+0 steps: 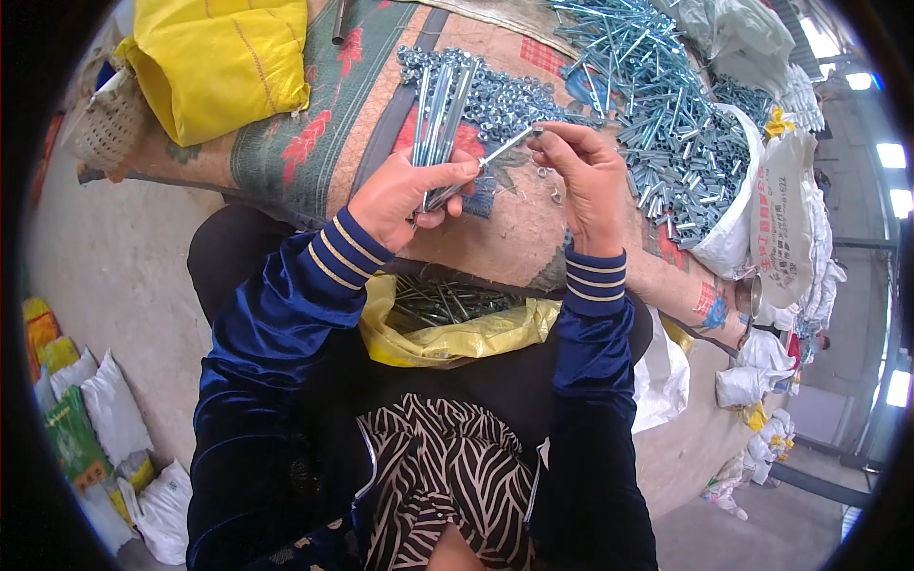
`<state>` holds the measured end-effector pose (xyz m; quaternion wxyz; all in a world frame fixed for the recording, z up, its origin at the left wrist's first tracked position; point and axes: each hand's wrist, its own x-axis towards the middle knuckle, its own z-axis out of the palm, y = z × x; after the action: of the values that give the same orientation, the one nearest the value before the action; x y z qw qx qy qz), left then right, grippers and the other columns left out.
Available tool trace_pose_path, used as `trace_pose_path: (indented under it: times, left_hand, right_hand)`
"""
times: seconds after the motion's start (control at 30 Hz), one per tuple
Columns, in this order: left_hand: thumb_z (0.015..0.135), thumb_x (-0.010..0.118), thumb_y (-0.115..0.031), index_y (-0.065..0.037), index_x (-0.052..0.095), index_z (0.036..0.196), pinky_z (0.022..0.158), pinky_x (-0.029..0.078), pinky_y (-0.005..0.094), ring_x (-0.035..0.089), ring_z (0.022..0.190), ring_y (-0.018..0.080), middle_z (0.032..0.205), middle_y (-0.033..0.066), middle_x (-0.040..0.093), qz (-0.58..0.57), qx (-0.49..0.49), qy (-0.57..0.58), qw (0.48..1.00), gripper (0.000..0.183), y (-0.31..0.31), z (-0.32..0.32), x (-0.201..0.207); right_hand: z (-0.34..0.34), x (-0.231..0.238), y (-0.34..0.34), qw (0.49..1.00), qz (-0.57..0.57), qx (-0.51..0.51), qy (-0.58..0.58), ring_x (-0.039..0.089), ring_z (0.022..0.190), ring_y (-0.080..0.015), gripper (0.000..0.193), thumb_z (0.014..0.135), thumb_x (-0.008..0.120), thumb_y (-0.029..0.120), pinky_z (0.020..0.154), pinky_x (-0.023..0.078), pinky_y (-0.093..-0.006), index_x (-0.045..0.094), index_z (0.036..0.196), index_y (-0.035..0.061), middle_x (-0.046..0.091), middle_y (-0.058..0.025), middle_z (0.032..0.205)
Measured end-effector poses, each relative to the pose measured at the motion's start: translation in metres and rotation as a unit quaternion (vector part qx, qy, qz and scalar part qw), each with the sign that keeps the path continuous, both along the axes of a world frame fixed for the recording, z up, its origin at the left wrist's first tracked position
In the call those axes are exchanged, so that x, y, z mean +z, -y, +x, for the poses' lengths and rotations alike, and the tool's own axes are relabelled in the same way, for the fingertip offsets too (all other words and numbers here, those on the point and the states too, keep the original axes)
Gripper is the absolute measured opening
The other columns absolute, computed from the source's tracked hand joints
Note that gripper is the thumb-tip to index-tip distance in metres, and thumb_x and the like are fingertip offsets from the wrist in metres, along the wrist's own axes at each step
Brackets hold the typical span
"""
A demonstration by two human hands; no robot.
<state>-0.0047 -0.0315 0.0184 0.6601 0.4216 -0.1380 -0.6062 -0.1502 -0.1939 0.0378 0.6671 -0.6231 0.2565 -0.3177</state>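
My left hand (411,195) is closed round a bundle of long, thin metal bolts (441,114), most of them pointing away from me. One long bolt (505,150) slants out of this grip toward the right. At its far end, the thumb and fingers of my right hand (586,176) pinch the tip, where a small dark piece shows that may be a nut. Beyond both hands lies a spread of small shiny nuts (514,100) on a patterned cloth (495,246). An open yellow sack (405,348) on my lap holds many long metal rods (447,303).
At the far right are a heap of long bolts (624,48) and a pile of short metal sleeves (681,176) by a white sack (743,190). A yellow bag (219,67) lies on the far left. Filled sacks (114,404) stand on the floor at left.
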Motion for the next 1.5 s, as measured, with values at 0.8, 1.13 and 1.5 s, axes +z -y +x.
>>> trace_pose_path:
  times: [0.8, 1.13, 1.5]
  left_hand:
    - [0.093, 0.056, -0.036, -0.006, 0.062, 0.094, 0.033, 0.023, 0.0196, 0.034, 0.033, 0.0049, 0.045, -0.0041, 0.042, 0.044, -0.159, 0.07, 0.984, 0.031, 0.005, -0.013, 0.005]
    - [0.09, 0.063, -0.03, -0.003, 0.061, 0.093, 0.034, 0.024, 0.0198, 0.035, 0.034, 0.0043, 0.045, -0.0037, 0.043, 0.006, -0.138, 0.136, 0.981, 0.027, 0.004, -0.018, 0.006]
    - [0.087, 0.066, -0.018, -0.001, 0.06, 0.096, 0.038, 0.035, 0.0192, 0.048, 0.041, 0.0062, 0.064, 0.0044, 0.062, 0.001, -0.063, 0.108, 0.992, 0.02, 0.0, -0.025, 0.005]
  right_hand:
    - [-0.035, -0.001, -0.005, 0.99, 0.099, 0.103, 0.008, 0.061, 0.076, -0.0128, 0.013, 0.085, 0.067, 0.007, 0.069, 0.049, -0.0261, 0.064, 0.098, 0.003, 0.065, -0.0056, 0.089]
    - [-0.041, -0.002, -0.001, 0.997, 0.046, 0.044, 0.044, 0.061, 0.091, -0.0163, 0.016, 0.086, 0.066, 0.008, 0.086, 0.045, -0.0283, 0.065, 0.101, 0.0012, 0.066, -0.0091, 0.1]
    - [-0.039, 0.008, -0.003, 0.994, -0.012, -0.005, -0.111, 0.061, 0.083, -0.0127, 0.018, 0.089, 0.064, 0.015, 0.076, 0.046, -0.0241, 0.064, 0.095, -0.0021, 0.067, -0.0094, 0.091]
